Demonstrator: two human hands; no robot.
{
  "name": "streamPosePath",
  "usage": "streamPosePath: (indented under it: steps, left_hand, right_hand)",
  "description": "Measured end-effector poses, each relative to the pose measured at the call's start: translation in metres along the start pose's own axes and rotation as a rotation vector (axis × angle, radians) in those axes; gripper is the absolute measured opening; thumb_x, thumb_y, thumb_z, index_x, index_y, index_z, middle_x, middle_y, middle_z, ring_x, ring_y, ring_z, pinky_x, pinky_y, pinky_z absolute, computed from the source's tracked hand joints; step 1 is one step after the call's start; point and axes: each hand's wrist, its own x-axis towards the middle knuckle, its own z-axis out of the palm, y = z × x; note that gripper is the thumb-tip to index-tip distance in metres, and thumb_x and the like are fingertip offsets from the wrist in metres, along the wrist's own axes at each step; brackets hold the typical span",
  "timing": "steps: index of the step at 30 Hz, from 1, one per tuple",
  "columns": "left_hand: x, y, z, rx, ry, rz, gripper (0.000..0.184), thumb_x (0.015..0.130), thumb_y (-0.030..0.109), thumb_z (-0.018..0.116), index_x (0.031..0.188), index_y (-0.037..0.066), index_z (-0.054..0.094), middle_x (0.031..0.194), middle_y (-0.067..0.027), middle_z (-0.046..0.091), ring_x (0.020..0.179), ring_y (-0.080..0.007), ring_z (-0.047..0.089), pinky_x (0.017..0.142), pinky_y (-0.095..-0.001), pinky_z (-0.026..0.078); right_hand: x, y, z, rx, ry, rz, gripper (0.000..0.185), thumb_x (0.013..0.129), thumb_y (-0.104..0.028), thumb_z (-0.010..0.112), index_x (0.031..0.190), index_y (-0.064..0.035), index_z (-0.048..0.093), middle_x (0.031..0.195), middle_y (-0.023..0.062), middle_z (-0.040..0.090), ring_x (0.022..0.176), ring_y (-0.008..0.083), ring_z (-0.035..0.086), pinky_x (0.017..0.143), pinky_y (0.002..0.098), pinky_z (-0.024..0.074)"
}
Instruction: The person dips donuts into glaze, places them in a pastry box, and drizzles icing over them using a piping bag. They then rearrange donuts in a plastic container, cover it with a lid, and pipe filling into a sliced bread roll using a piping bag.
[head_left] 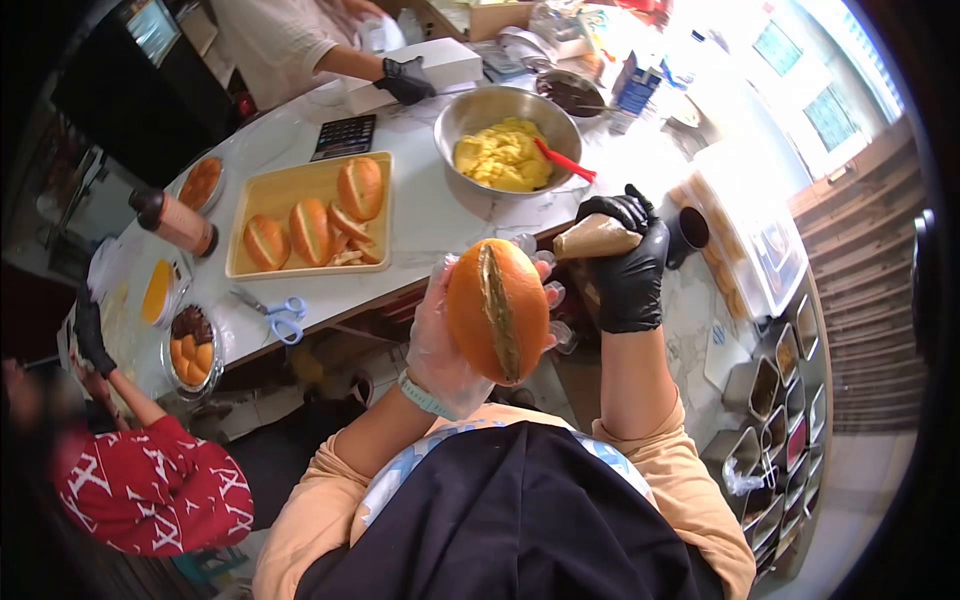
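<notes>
My left hand (437, 350), in a clear plastic glove, holds up a golden-brown bread bun (520, 310) in front of my chest. A long slit runs down the bun, with a greenish-brown filling (497, 310) showing inside. To the right, my right hand (632, 265), in a black glove, is wrapped around a piping bag (597, 237) of light brown filling. The bag points left toward the bun, apart from it. Beyond both hands stands a steel bowl (455, 125) of yellow filling, a red-handled spatula (560, 162) resting in it.
On the table lie a tray (240, 225) of split buns, blue-handled scissors (285, 318), a brown bottle (175, 222) and a calculator (344, 137). At right are a clear container (770, 240) and several metal bins (760, 390). Co-workers' black-gloved hands (405, 80) appear at top and left.
</notes>
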Motion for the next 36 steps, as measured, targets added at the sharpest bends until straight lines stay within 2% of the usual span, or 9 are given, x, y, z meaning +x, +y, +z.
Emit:
streamPosePath:
  steps: [8,10,12,15,20,24,29,31,36]
  left_hand:
    - [-0.044,0.049,-0.016,-0.042,0.034,0.415,0.050,0.088,0.044,0.037,0.125,0.010,0.044,0.129,-0.0140,0.042,0.120,-0.0345,0.040,0.088,-0.0600,0.039]
    - [-0.059,0.063,-0.026,-0.045,0.080,0.518,0.050,0.088,0.044,0.037,0.125,0.011,0.043,0.130,-0.0130,0.042,0.120,-0.0329,0.040,0.089,-0.0600,0.038]
    - [-0.073,0.077,-0.032,-0.041,0.116,0.592,0.051,0.088,0.044,0.037,0.127,0.012,0.043,0.131,-0.0115,0.041,0.121,-0.0305,0.040,0.091,-0.0594,0.036]
    - [-0.093,0.099,-0.043,0.023,0.164,0.678,0.054,0.087,0.048,0.035,0.130,0.015,0.040,0.136,-0.0088,0.038,0.123,-0.0265,0.038,0.095,-0.0565,0.032]
    - [-0.115,0.126,-0.052,0.036,0.228,0.813,0.059,0.087,0.050,0.035,0.133,0.014,0.035,0.138,-0.0096,0.034,0.125,-0.0271,0.035,0.100,-0.0548,0.026]
    - [-0.119,0.147,-0.066,0.111,0.145,0.849,0.063,0.088,0.046,0.039,0.136,0.007,0.027,0.139,-0.0139,0.031,0.130,-0.0272,0.027,0.105,-0.0488,0.021]
    - [-0.094,0.182,-0.074,0.138,0.179,0.882,0.063,0.087,0.048,0.040,0.130,0.003,0.035,0.128,-0.0153,0.043,0.118,-0.0296,0.043,0.101,-0.0500,0.029]
    - [-0.082,0.196,-0.082,0.211,0.216,0.913,0.061,0.087,0.048,0.041,0.129,0.004,0.036,0.126,-0.0152,0.045,0.116,-0.0301,0.045,0.100,-0.0507,0.032]
    - [-0.062,0.224,-0.112,0.143,0.337,0.892,0.057,0.087,0.051,0.040,0.125,0.008,0.041,0.123,-0.0126,0.048,0.113,-0.0304,0.047,0.095,-0.0511,0.038]
  right_hand:
    - [0.033,0.026,0.019,0.027,-0.087,-0.020,0.036,0.081,-0.010,0.041,0.049,-0.0166,0.026,0.042,-0.0040,0.026,0.042,0.0116,0.030,0.052,0.0246,0.0350]
    - [0.034,0.049,0.024,-0.975,-0.198,-0.429,0.033,0.080,-0.011,0.040,0.050,-0.0163,0.027,0.043,-0.0039,0.026,0.045,0.0108,0.032,0.053,0.0245,0.0358]
    - [0.065,0.025,0.005,-0.039,-0.175,0.042,0.030,0.080,-0.012,0.039,0.052,-0.0159,0.030,0.047,-0.0035,0.031,0.050,0.0106,0.036,0.056,0.0239,0.0369]
    - [0.078,0.030,0.003,-0.125,-0.061,-0.032,0.029,0.079,-0.014,0.039,0.052,-0.0155,0.031,0.051,-0.0041,0.037,0.051,0.0123,0.038,0.058,0.0235,0.0377]
    - [0.087,-0.001,-0.009,-0.519,-0.106,-0.303,0.017,0.083,-0.020,0.041,0.074,-0.0078,0.050,0.063,0.0004,0.053,0.067,0.0156,0.054,0.070,0.0290,0.0457]
    - [0.042,-0.011,0.028,0.084,-0.215,0.038,0.011,0.070,-0.001,0.046,0.063,-0.0098,0.043,0.059,0.0021,0.047,0.057,0.0136,0.049,0.063,0.0308,0.0448]
    - [0.032,-0.070,0.003,0.097,-0.167,-0.172,0.015,0.072,-0.004,0.047,0.060,-0.0103,0.041,0.056,0.0000,0.046,0.054,0.0120,0.047,0.062,0.0277,0.0438]
    - [0.023,-0.057,-0.002,0.084,-0.160,-0.262,0.014,0.071,-0.005,0.047,0.060,-0.0109,0.041,0.056,-0.0009,0.046,0.053,0.0118,0.046,0.062,0.0272,0.0434]
    - [-0.003,-0.079,-0.025,-0.046,-0.225,-0.299,0.010,0.077,-0.007,0.047,0.067,-0.0069,0.046,0.065,0.0027,0.050,0.066,0.0144,0.052,0.074,0.0320,0.0456]
